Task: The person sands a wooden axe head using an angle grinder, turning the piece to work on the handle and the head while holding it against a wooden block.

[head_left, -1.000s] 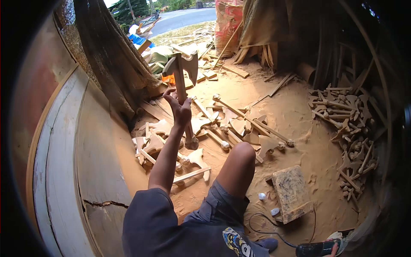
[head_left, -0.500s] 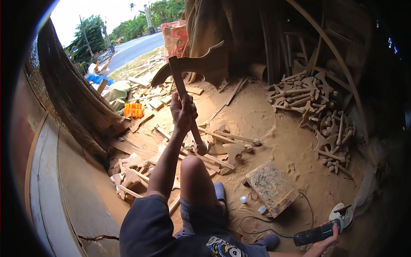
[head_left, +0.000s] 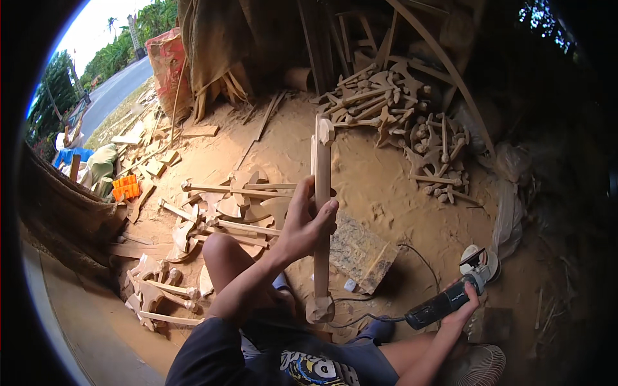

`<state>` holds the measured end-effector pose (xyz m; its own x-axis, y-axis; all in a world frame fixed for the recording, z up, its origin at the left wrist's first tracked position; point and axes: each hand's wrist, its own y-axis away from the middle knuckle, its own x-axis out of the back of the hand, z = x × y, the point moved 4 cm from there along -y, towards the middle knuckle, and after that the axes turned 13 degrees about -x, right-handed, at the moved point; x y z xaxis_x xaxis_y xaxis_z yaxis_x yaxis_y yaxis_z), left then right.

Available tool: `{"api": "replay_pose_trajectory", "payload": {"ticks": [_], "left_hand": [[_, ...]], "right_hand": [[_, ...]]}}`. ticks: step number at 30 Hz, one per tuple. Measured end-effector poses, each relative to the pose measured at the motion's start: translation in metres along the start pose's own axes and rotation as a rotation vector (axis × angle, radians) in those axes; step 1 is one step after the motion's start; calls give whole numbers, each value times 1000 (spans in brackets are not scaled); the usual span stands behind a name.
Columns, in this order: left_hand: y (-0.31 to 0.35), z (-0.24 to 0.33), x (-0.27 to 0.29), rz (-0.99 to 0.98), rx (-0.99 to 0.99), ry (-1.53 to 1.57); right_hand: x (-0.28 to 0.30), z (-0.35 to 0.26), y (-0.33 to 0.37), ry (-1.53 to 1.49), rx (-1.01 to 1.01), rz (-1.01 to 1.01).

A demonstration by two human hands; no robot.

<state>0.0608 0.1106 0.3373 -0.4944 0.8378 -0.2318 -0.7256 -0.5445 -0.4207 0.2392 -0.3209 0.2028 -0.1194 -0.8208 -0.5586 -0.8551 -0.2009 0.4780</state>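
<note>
My left hand (head_left: 305, 222) is closed round the handle of a carved wooden axe (head_left: 321, 270), held upright in front of me. The axe is turned nearly edge-on, so its broad head hardly shows; a faceted knob forms its lower end. Low at the right, my right hand (head_left: 465, 309) grips the black body of an angle grinder (head_left: 438, 310). The grinder's round disc (head_left: 488, 264) points up and away from me, well apart from the axe. Whether the disc is spinning, I cannot tell.
A rough block (head_left: 360, 248) sits on the sandy ground behind the axe, beside the grinder's cord (head_left: 421, 257). Wooden axes (head_left: 238, 209) lie left; another pile (head_left: 380, 96) is at the back right. A round fan grille (head_left: 479, 368) stands near my right arm.
The axe has come down and toward the right, turning from its broad side to edge-on. My right hand has raised the grinder slightly and moved it left in view. The whole view has swung right.
</note>
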Motion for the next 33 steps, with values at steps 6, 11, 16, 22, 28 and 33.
{"api": "replay_pose_trajectory", "payload": {"ticks": [6, 11, 16, 22, 28, 33], "left_hand": [[12, -20, -25, -43, 74, 126], [2, -25, -15, -12, 66, 400], [-33, -49, 37, 155, 263, 1349], [-32, -69, 56, 215, 231, 1546], [-31, -64, 63, 537, 246, 567], [-20, -94, 65, 572, 313, 322]], "right_hand": [[11, 1, -8, -2, -44, -6], [14, -5, -14, 6, -43, -41], [1, 3, -14, 9, -73, -62], [-6, 0, -4, 26, -18, -46], [-1, 3, -11, 33, -70, -51], [-3, 7, -14, 56, -61, -7]]}}
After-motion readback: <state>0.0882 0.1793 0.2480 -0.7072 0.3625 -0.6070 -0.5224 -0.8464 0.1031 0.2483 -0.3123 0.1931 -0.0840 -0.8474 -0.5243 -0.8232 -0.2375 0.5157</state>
